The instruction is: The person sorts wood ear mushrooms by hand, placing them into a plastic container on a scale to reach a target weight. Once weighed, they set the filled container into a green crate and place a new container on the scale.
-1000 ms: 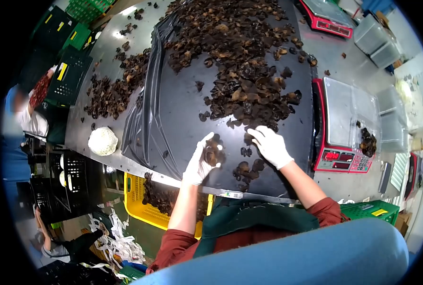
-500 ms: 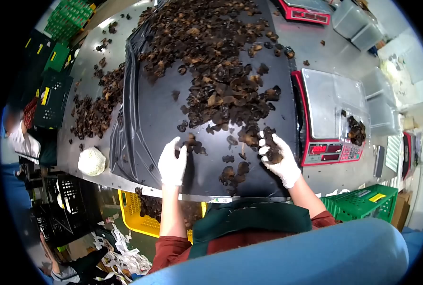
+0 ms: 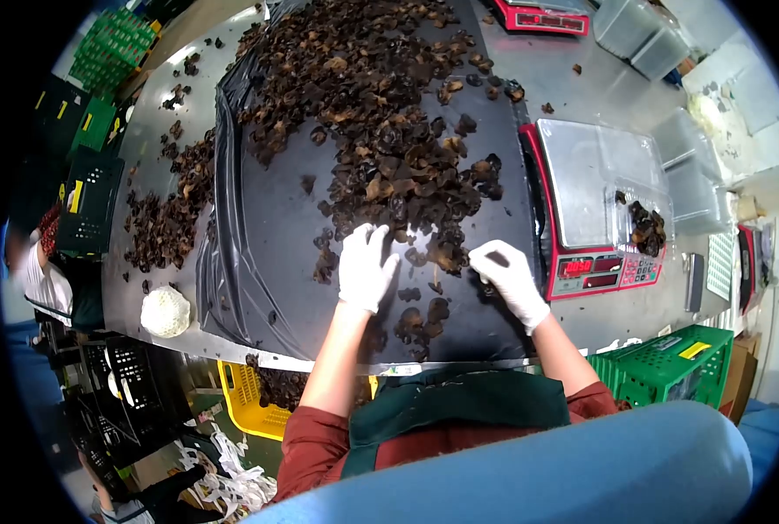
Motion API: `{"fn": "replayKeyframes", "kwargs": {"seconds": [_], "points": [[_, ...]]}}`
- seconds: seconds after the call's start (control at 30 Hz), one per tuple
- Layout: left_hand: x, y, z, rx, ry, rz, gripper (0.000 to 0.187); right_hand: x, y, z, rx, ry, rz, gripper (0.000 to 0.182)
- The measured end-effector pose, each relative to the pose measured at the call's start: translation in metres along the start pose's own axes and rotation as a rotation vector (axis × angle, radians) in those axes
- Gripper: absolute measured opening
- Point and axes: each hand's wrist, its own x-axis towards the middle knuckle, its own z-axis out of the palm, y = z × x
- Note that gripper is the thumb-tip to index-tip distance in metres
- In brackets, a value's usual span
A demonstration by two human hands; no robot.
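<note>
A large heap of dark brown wood ear mushrooms (image 3: 407,170) spreads over a black plastic sheet (image 3: 293,227). At the near edge of the heap, my white-gloved left hand (image 3: 367,269) is open, fingers stretched forward and thumb apart. My right hand (image 3: 512,284), also gloved in white, is turned palm down to the right of the heap. Its fingers are curled round a piece of wood ear mushroom (image 3: 487,286), mostly hidden beneath them. Between my hands and nearer to me lies a small loose cluster of mushrooms (image 3: 422,323).
On the right stands a red scale (image 3: 595,196) with a clear tray of mushrooms (image 3: 647,229) on it. A green crate (image 3: 669,367) is at the lower right, a yellow basket (image 3: 254,402) below the table edge. A white rounded object (image 3: 165,312) sits left. Another person (image 3: 48,271) is far left.
My left hand has moved right and forward to the heap's edge. The right hand has turned from palm up, showing mushroom pieces, to palm down. The whole view has shifted slightly.
</note>
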Motion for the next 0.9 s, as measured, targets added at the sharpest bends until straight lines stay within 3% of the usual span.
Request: {"fn": "replayKeyframes", "kwargs": {"seconds": [0.03, 0.07, 0.13, 0.2, 0.23, 0.27, 0.33, 0.4, 0.47, 0.53, 0.57, 0.67, 0.73, 0.8, 0.9], "points": [[-0.001, -0.002, 0.01, -0.029, -0.066, -0.039, 0.05, 0.008, 0.01, 0.008, -0.217, 0.047, -0.213, 0.024], [0.0, -0.003, 0.017, 0.056, -0.063, 0.007, 0.042, 0.015, 0.016, 0.017, -0.434, 0.098, -0.425, 0.03], [-0.005, -0.004, 0.024, 0.01, -0.125, -0.015, 0.031, 0.018, 0.022, 0.03, -0.803, 0.14, -0.405, 0.04], [-0.014, -0.01, 0.03, -0.106, -0.068, 0.01, 0.02, 0.021, 0.021, 0.036, -0.886, 0.043, -0.307, 0.04], [-0.015, -0.012, 0.025, -0.196, -0.046, -0.004, 0.019, 0.025, 0.028, 0.036, -0.862, 0.072, -0.408, 0.035], [-0.016, -0.014, 0.019, -0.285, -0.021, -0.019, 0.018, 0.027, 0.032, 0.032, -0.737, 0.072, -0.426, 0.033], [-0.022, -0.017, 0.005, -0.618, -0.047, -0.326, 0.014, 0.027, 0.038, 0.02, -0.486, 0.068, -0.451, 0.029], [-0.014, -0.022, -0.023, -1.067, -0.139, -0.813, 0.014, 0.011, 0.016, 0.009, 0.074, -0.014, -0.032, 0.026], [-0.006, -0.031, -0.038, -1.643, 0.051, -1.015, 0.02, 0.007, 0.015, -0.004, 0.41, -0.024, -0.012, 0.028], [-0.001, -0.044, -0.044, -1.845, 0.146, -1.014, 0.023, 0.007, 0.018, -0.009, 0.551, 0.029, -0.058, 0.036], [0.004, -0.057, -0.043, -1.585, 0.136, -0.984, 0.026, 0.003, 0.018, -0.019, 0.57, -0.008, -0.002, 0.035], [0.017, -0.064, -0.03, -0.508, 0.222, -0.431, 0.026, -0.003, 0.014, -0.022, 0.656, 0.032, 0.09, 0.029], [0.012, -0.061, -0.018, -0.076, 0.153, -0.301, 0.029, -0.003, 0.015, -0.022, 0.661, 0.057, 0.117, 0.024], [0.013, -0.066, -0.009, 0.077, -0.054, -0.339, 0.025, -0.003, 0.025, -0.024, 0.604, 0.033, 0.139, 0.019], [0.009, -0.053, -0.019, -0.3, 0.122, -0.295, 0.017, -0.009, 0.031, -0.024, 0.578, -0.055, 0.052, 0.022]]}}
